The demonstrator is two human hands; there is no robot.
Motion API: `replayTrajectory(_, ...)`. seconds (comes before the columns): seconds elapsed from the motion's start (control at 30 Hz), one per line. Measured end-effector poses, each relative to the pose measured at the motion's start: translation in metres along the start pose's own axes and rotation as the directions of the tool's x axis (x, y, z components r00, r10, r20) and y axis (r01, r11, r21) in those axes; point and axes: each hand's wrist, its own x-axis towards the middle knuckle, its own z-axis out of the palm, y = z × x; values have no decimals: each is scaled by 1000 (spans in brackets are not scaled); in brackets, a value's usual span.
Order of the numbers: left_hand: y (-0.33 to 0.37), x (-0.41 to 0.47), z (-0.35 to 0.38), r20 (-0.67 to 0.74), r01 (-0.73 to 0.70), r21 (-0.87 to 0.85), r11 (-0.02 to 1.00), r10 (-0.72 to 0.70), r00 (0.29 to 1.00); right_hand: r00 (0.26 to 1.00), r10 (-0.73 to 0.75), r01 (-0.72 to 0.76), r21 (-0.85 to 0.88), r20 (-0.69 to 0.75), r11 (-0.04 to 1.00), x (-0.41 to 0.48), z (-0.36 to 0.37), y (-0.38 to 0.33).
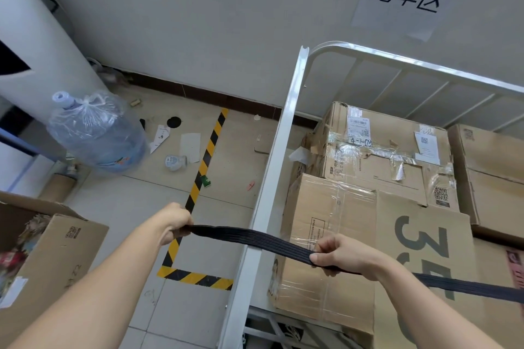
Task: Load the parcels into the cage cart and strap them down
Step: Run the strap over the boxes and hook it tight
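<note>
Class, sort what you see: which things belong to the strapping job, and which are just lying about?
Job: strap, gripped by left hand and right hand; cart; parcels.
Lying about: water bottle, paper scraps on the floor.

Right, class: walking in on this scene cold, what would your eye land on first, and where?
First the black strap, stretched between the left hand and right hand across a white post of the cage cart, low in the centre. Then the stacked cardboard parcels inside it at right, and the big water bottle at left.
</note>
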Motion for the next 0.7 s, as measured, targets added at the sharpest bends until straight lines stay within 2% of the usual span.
replayTrajectory(0.07,2,0,2,-17,67,-216,974,-73,997,1000,-3,3,6,21,1000,0,-2,0)
replayTrajectory(0.17,5,-8,2,-16,159,-509,846,-194,981,999,-8,7,24,44,1000,0,-7,2)
replayTrajectory(0.3,1,-2,-8,67,264,-705,658,-308,949,996,-22,17,51,91,999,-1,-12,4)
replayTrajectory(0.4,2,3,-18,64,262,-795,547,-354,933,993,-10,5,48,113,999,-4,-16,10)
replayTrajectory(0.53,-1,7,-29,13,198,-792,577,-309,951,990,2,-19,115,143,993,-5,-22,17)
replayTrajectory(0.6,-3,9,-28,-25,152,-729,668,-247,969,990,13,-24,74,142,997,-3,-23,17)
replayTrajectory(0.7,-2,9,-20,-162,11,-550,835,-119,980,990,13,-19,45,141,999,0,-25,18)
